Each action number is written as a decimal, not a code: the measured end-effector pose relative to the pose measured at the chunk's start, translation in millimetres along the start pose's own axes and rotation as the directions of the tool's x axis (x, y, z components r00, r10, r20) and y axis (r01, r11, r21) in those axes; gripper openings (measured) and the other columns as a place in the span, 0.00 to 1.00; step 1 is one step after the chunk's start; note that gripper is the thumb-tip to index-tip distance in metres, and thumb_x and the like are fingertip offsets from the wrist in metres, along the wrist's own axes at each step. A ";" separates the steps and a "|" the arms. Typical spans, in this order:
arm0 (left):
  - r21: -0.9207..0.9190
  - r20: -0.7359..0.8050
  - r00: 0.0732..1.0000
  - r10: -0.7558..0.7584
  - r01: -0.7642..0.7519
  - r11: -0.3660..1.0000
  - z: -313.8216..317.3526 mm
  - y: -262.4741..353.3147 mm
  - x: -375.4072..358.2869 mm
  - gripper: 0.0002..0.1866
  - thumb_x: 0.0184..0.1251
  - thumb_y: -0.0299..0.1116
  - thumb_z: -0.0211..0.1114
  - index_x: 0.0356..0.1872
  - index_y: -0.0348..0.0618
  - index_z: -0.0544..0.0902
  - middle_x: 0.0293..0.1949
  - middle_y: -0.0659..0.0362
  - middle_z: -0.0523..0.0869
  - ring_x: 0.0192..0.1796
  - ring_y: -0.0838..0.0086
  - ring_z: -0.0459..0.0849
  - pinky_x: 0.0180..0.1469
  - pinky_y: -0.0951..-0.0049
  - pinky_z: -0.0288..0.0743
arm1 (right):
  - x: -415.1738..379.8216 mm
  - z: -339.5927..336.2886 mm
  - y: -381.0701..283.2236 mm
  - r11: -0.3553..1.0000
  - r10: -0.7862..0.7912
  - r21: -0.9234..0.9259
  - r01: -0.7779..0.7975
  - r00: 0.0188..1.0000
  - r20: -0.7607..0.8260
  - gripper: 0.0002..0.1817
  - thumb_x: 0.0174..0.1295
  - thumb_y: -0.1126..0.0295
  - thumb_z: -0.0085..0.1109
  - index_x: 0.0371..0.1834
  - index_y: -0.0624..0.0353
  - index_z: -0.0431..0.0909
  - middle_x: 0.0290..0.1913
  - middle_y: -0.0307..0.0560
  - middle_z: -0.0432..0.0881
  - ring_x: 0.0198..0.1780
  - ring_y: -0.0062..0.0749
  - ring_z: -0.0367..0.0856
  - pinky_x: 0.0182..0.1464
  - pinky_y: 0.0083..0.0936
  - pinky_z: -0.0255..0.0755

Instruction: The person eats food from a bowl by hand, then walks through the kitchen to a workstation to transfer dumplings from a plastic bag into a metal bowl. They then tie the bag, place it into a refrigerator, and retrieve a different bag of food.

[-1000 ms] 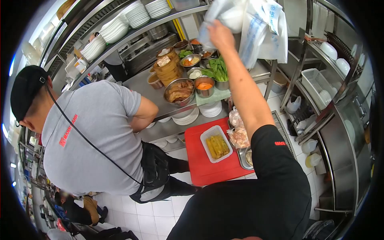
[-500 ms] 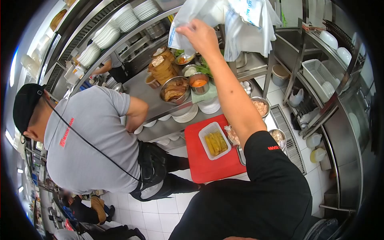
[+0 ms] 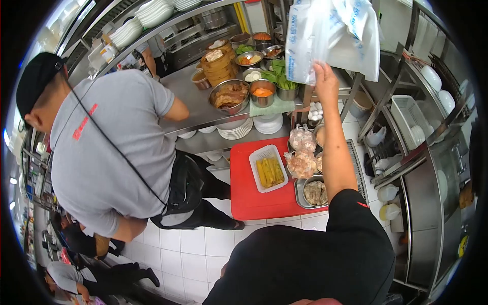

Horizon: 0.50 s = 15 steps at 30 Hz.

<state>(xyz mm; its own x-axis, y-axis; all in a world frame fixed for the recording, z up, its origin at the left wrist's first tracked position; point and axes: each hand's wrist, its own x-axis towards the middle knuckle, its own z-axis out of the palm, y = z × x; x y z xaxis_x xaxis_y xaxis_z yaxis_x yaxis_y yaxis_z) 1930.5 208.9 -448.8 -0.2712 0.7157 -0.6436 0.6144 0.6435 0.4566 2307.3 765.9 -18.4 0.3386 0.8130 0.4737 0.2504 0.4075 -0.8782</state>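
My right hand (image 3: 326,81) reaches forward, its fingers closed on the lower edge of a thin white plastic bag (image 3: 301,48) with blue print. More white bags (image 3: 356,35) hang beside it at the top. Below my outstretched arm, a red board (image 3: 264,206) carries a white plastic basket (image 3: 268,189) of yellow, stick-shaped food (image 3: 270,171). Several clear bags of pale food (image 3: 301,163) lie at its right, near a metal bowl of greyish food (image 3: 315,192). My left hand is out of view.
A co-worker in a grey shirt (image 3: 117,137) stands close on the left. The steel counter (image 3: 195,114) holds bamboo steamers (image 3: 217,68), a bowl of brown meat (image 3: 229,95) and greens (image 3: 277,76). Steel racks (image 3: 401,127) stand on the right.
My right hand has shifted right in view, and the bag in its fingers now hangs flatter. The board's right side, hidden by my arm before, now shows. The co-worker's elbow appears lower left.
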 end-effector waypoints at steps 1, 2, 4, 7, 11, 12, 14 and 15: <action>-0.009 -0.006 1.000 0.014 -0.014 1.000 11.0 -5.4 -5.7 0.24 0.66 0.51 0.58 0.51 0.41 0.83 0.46 0.50 0.87 0.49 0.51 0.84 0.52 0.52 0.77 | 10.4 4.7 34.6 0.971 -0.237 -0.047 0.234 0.969 -0.073 0.14 0.72 0.64 0.51 0.49 0.57 0.83 0.38 0.59 0.86 0.42 0.54 0.85 0.45 0.39 0.77; -0.002 -0.014 0.999 0.047 -0.048 0.999 21.8 -10.6 -10.8 0.24 0.66 0.51 0.58 0.51 0.41 0.83 0.46 0.50 0.87 0.49 0.51 0.84 0.52 0.52 0.77 | 6.6 0.6 34.2 0.966 -0.239 -0.098 0.238 0.971 0.003 0.14 0.72 0.65 0.50 0.49 0.58 0.83 0.39 0.60 0.85 0.43 0.55 0.84 0.46 0.39 0.77; 0.088 -0.032 0.977 0.209 -0.206 0.975 52.4 -31.2 -20.5 0.24 0.66 0.51 0.58 0.51 0.41 0.83 0.47 0.50 0.87 0.49 0.50 0.84 0.52 0.52 0.76 | -20.4 -2.5 59.4 0.860 -0.331 -0.272 0.432 0.877 0.348 0.14 0.72 0.66 0.47 0.48 0.59 0.83 0.41 0.61 0.85 0.43 0.56 0.84 0.47 0.42 0.76; -0.008 -0.175 0.971 0.163 -0.167 0.986 88.6 -36.6 -25.4 0.25 0.66 0.52 0.57 0.51 0.42 0.83 0.47 0.50 0.87 0.50 0.50 0.84 0.52 0.52 0.76 | -141.7 13.3 87.3 0.886 -0.082 -0.218 0.410 0.600 0.796 0.16 0.72 0.61 0.48 0.49 0.58 0.82 0.47 0.61 0.83 0.51 0.56 0.81 0.54 0.46 0.73; -0.550 -0.220 0.943 -0.251 0.093 0.830 57.0 29.7 -23.8 0.36 0.71 0.68 0.44 0.51 0.46 0.86 0.38 0.48 0.89 0.43 0.63 0.87 0.47 0.61 0.78 | -276.0 55.1 52.7 0.891 -0.373 0.376 0.253 -0.064 0.926 0.10 0.66 0.64 0.60 0.38 0.58 0.85 0.46 0.57 0.81 0.56 0.55 0.75 0.59 0.47 0.68; -0.633 -0.114 0.952 -0.283 0.150 0.760 21.9 63.9 -31.8 0.40 0.70 0.72 0.42 0.56 0.46 0.84 0.47 0.46 0.87 0.51 0.61 0.85 0.50 0.57 0.77 | -305.8 65.3 33.2 0.869 -0.467 0.490 0.066 -0.218 0.857 0.09 0.64 0.65 0.62 0.35 0.58 0.85 0.44 0.55 0.81 0.56 0.54 0.74 0.59 0.48 0.67; -0.965 0.052 0.983 -0.176 0.095 0.244 -6.3 101.1 -18.6 0.49 0.67 0.77 0.38 0.73 0.45 0.67 0.70 0.48 0.71 0.69 0.50 0.71 0.65 0.41 0.65 | -361.2 87.4 14.7 0.813 -0.550 0.580 -0.051 -0.394 0.737 0.10 0.64 0.63 0.62 0.34 0.59 0.84 0.41 0.55 0.81 0.52 0.55 0.75 0.57 0.46 0.68; -0.998 0.011 0.975 -0.220 0.025 0.058 -33.9 143.2 -32.4 0.52 0.67 0.78 0.37 0.77 0.42 0.58 0.74 0.49 0.66 0.71 0.52 0.68 0.70 0.44 0.60 | -377.5 89.0 14.0 0.788 -0.581 0.607 -0.104 -0.454 0.676 0.11 0.64 0.62 0.62 0.34 0.60 0.84 0.39 0.54 0.80 0.51 0.55 0.76 0.56 0.45 0.69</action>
<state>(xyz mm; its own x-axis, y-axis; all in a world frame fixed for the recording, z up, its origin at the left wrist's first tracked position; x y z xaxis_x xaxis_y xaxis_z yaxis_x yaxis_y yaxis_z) 2002.1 287.0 -341.8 -0.3914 0.5531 -0.7354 -0.7104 0.3264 0.6236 2102.3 501.7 -215.3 -0.9122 -0.3243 0.2506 -0.3885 0.4893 -0.7808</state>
